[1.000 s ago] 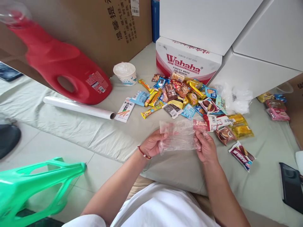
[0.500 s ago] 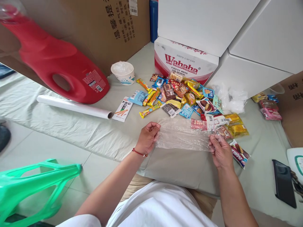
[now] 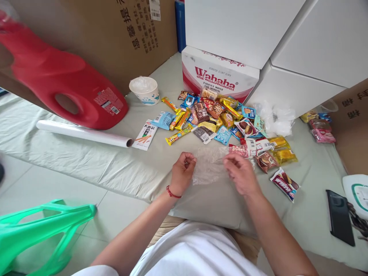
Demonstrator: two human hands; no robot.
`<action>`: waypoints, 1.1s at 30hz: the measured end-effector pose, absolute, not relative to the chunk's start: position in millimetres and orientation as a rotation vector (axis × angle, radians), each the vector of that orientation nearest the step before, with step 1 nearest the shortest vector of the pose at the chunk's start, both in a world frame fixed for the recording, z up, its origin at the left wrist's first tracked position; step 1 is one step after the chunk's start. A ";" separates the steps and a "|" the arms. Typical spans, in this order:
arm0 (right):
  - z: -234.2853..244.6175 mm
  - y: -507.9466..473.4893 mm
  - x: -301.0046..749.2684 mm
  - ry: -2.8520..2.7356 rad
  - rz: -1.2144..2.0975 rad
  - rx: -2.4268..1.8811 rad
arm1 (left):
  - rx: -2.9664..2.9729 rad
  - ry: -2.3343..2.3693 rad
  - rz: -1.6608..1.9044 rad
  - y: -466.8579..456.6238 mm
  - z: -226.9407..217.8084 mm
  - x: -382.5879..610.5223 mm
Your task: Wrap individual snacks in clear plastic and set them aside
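A clear, thin plastic bag (image 3: 207,168) hangs between my hands above the front of the covered surface. My left hand (image 3: 183,172) pinches its left edge between thumb and fingers. At the bag's right side my right hand (image 3: 240,172), slightly blurred, has thumb and fingertips together on the film. The bag is slack and crumpled, and its far edge is hard to make out. Just beyond lies a heap of wrapped snacks (image 3: 216,111). A brown snack packet (image 3: 266,161) and a purple-and-white snack packet (image 3: 285,184) lie to the right of my right hand.
A paper cup (image 3: 144,91) with crumpled plastic, a white roll (image 3: 86,134) and a red jug (image 3: 69,76) stand or lie at left. Behind the heap is a Wahaha carton (image 3: 220,74). A phone (image 3: 340,216) lies at right; a green stool (image 3: 43,230) stands on the floor.
My right hand has moved left toward my left hand. The plastic bag, stretched wide between them before, is now shorter and slack. The whole view has shifted slightly.
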State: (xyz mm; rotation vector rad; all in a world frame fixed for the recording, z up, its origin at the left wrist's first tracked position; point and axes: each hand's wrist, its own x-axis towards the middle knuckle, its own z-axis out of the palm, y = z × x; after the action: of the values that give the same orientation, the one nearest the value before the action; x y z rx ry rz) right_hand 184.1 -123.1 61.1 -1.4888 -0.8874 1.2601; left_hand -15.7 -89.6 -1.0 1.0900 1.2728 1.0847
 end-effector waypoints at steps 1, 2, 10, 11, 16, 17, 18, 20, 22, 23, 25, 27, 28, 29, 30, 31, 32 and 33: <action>59.8 -116.5 169.2 -0.812 1.431 -1.452 | 1.138 1.294 1.099 -93.1 -0.9 -14.9; 57.8 -110.7 156.6 -0.739 1.551 -1.428 | 1.200 1.310 1.116 -96.4 -1.1 -14.4; 51.2 -99.3 134.6 -0.621 1.728 -1.476 | 1.709 1.258 1.000 -109.8 -4.0 -15.1; 52.6 -100.5 136.1 -0.645 1.723 -1.474 | 1.731 1.250 0.972 -110.3 -4.0 -14.7; 55.7 -108.2 139.3 -0.752 1.727 -1.441 | 1.666 1.175 0.946 -114.3 0.4 -14.1; 54.6 -110.0 139.4 -0.779 1.723 -1.434 | 1.618 1.147 0.942 -115.2 2.0 -15.1; 52.7 -111.8 139.4 -0.810 1.711 -1.430 | 1.549 1.111 0.933 -115.6 3.8 -16.4; 47.2 -115.4 139.6 -0.887 1.671 -1.434 | 1.345 1.037 0.928 -115.0 7.4 -19.5; 40.9 -118.6 139.5 -0.988 1.613 -1.443 | 1.139 1.015 0.943 -112.0 11.0 -21.2; 38.0 -119.9 139.2 -1.048 1.579 -1.444 | 1.081 1.029 0.945 -109.9 12.7 -21.2; 34.1 -121.8 138.0 -1.165 1.510 -1.425 | 1.083 1.074 0.899 -105.0 15.3 -18.8; 32.6 -122.7 136.3 -1.255 1.463 -1.404 | 1.133 1.084 0.853 -100.4 16.2 -14.7; 32.6 -122.9 135.7 -1.277 1.449 -1.402 | 1.133 1.084 0.863 -98.6 15.9 -12.5; 32.8 -123.0 135.5 -1.280 1.440 -1.406 | 1.111 1.091 0.897 -97.2 15.1 -10.8; 32.9 -123.2 135.7 -1.263 1.433 -1.416 | 1.067 1.101 0.943 -96.0 14.0 -9.5; 33.1 -123.7 136.4 -1.232 1.427 -1.429 | 1.009 1.113 0.989 -95.2 12.6 -9.0; 33.1 -124.6 137.7 -1.189 1.419 -1.438 | 0.949 1.125 1.025 -94.6 11.1 -9.2; 33.1 -126.3 139.5 -1.141 1.409 -1.444 | 0.893 1.138 1.054 -94.1 9.6 -10.0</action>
State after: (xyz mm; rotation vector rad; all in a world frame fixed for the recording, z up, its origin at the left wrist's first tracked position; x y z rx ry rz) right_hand 139.5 -126.3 33.1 -1.4445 -1.1406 1.4094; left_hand -10.0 -94.1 9.6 0.8931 1.1379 1.0541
